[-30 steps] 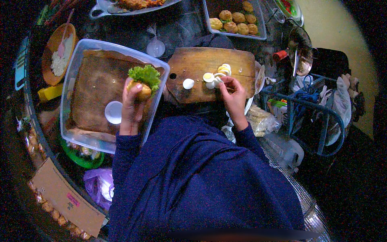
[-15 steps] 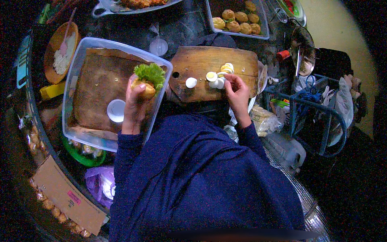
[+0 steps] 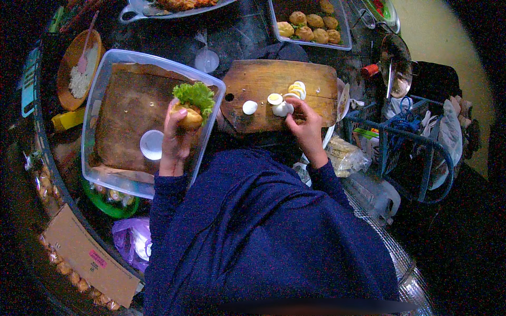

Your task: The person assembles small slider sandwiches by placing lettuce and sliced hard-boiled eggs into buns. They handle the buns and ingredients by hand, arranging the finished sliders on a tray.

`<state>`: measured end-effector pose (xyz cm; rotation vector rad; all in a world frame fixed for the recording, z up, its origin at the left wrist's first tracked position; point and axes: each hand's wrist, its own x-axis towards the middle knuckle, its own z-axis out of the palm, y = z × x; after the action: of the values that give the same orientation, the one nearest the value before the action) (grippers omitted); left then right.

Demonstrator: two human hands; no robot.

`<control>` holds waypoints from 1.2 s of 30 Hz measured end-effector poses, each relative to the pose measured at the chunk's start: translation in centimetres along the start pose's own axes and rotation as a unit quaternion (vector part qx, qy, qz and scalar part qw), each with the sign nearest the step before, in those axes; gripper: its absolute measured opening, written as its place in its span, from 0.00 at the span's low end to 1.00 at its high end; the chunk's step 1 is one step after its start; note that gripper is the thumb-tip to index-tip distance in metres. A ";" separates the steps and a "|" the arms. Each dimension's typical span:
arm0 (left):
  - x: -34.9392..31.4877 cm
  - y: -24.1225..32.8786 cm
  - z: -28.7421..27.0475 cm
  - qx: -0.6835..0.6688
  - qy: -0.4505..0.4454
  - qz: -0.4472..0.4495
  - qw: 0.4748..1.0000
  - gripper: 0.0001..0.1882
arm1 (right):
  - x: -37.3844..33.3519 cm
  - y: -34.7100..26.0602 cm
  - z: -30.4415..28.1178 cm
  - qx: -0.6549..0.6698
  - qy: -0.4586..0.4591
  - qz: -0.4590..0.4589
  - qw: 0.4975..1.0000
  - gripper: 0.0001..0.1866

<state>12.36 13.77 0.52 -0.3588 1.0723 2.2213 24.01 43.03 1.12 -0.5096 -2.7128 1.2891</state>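
Observation:
My left hand point(image 3: 173, 129) is wrapped round a small golden bun point(image 3: 191, 119) with a frilly green lettuce leaf point(image 3: 194, 96) sticking out of its top. It holds the bun over the right side of a clear plastic box point(image 3: 219, 87). On the wooden cutting board point(image 3: 247, 76), my right hand point(image 3: 305, 124) has its thumb and index finger at the edge of some white boiled egg slices point(image 3: 282, 109). Just behind these lie a slice with yolk point(image 3: 274, 98) and a fanned row of egg slices point(image 3: 298, 89). A white egg end point(image 3: 250, 108) sits apart, to the left.
A white paper cup point(image 3: 152, 145) stands in the brown-lined box. Several filled buns point(image 3: 315, 21) sit in another clear box at the back. An orange bowl point(image 3: 64, 87) with white food is at left. A blue-grey basket point(image 3: 416, 137) and metal pan lid point(image 3: 403, 58) are at right.
My right hand has moved slightly left and nearer, its thumb and index finger now spread around the white egg slices. My left hand and the bun have barely moved.

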 end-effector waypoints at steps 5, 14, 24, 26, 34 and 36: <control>-0.1 -0.2 0.0 -0.007 0.023 0.007 1.000 0.31 | 0.0 -0.9 0.0 0.017 0.011 0.031 0.999 0.18; -0.3 0.1 0.3 -0.017 0.022 -0.004 1.000 0.31 | -1.5 -2.4 1.1 -0.147 0.068 -0.125 0.979 0.18; -0.2 -0.1 0.3 -0.009 0.016 0.005 1.000 0.33 | -1.3 -1.2 1.5 0.045 0.054 0.071 0.995 0.17; -0.3 0.0 0.4 -0.009 0.021 0.004 1.000 0.33 | -1.2 -0.8 1.6 0.048 0.047 0.076 0.995 0.17; -1.1 0.2 0.7 -0.022 0.010 0.015 1.000 0.33 | 0.3 -3.3 0.6 0.164 0.074 0.083 0.980 0.16; -0.8 0.1 0.6 -0.040 -0.023 0.014 0.999 0.33 | 0.8 -5.5 -0.1 0.240 0.044 0.104 0.964 0.16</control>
<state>12.91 13.86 1.39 -0.3274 0.9726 2.2906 21.85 40.15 5.41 -0.7790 -2.2017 1.8505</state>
